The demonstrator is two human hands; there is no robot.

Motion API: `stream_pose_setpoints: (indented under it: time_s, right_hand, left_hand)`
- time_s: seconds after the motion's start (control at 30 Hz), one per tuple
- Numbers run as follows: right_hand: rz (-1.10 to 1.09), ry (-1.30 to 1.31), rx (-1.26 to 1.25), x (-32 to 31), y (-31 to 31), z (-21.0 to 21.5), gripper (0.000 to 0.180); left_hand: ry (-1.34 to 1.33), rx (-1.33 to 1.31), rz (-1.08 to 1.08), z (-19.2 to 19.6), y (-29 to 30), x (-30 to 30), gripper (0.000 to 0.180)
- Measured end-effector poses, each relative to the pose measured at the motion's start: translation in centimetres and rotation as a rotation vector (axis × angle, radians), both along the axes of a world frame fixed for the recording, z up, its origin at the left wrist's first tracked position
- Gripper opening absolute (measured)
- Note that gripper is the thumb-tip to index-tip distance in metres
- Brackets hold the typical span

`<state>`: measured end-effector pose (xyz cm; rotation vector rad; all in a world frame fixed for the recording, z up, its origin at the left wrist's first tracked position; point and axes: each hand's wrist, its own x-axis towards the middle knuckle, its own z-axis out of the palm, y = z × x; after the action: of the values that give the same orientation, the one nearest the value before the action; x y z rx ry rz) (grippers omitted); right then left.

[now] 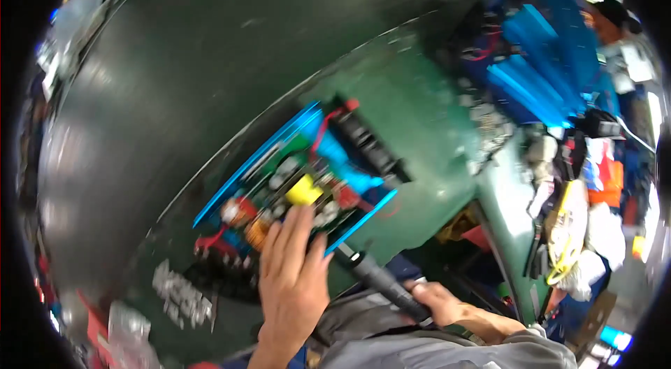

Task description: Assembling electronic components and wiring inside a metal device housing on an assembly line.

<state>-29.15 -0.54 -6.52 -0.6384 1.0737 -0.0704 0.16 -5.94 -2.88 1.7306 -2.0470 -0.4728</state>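
In front of me lies a bright blue metal housing (363, 218) with a crowded circuit board inside. A yellow transformer (304, 190) stands out at the board's middle, with copper-coloured coils to its left. My left hand (292, 285) reaches over the near edge, its fingers stretched out against the parts beside the yellow block. My right hand (439, 304) is wrapped round the rear end of a black electric screwdriver (388, 286). The tool's pale front end points at the housing's near right corner; its tip is blurred. A black fan panel (365, 137) with red wires adjoins the housing's far right side.
Blue metal housings (542, 65) are piled at the far right. Tools, a yellow cable (565, 233) and white bags line the right side. Small clear pieces (183, 295) lie at the near left, by a plastic bag (131, 334). A green mat (426, 138) covers the work surface.
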Motion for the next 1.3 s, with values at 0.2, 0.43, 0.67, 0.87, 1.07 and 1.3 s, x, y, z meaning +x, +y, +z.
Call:
stream_pose_setpoints:
  time_s: [0.2, 0.43, 0.67, 0.87, 1.07, 1.3]
  right_hand:
    - [0.094, -0.231, 0.412, 0.5, 0.9, -5.4, 0.062]
    - [-0.22, -0.184, 0.334, 2.5, 1.1, -1.6, 0.062]
    - [0.106, 0.091, -0.397, -1.3, 2.0, -2.4, 0.054]
    - [-0.052, 0.091, -0.374, -0.6, 1.2, -0.8, 0.051]
    - [-0.088, 0.051, -0.402, -0.3, 1.2, -1.0, 0.05]
    - [0.059, 0.077, -0.426, -1.0, 0.9, -2.5, 0.062]
  left_hand:
    - [-0.069, -0.105, 0.027, 0.8, 1.8, 1.5, 0.022]
    - [-0.055, -0.142, -0.002, 0.4, 2.1, 0.7, 0.023]
    - [-0.084, -0.323, 0.379, 5.5, 5.7, 4.6, 0.024]
    - [-0.303, -0.059, 1.08, -1.3, 16.8, 14.0, 0.029]
    - [-0.224, 0.0, 1.121, -2.8, 18.1, 15.6, 0.029]
    - [-0.216, 0.007, 0.958, -4.1, 19.1, 18.8, 0.032]
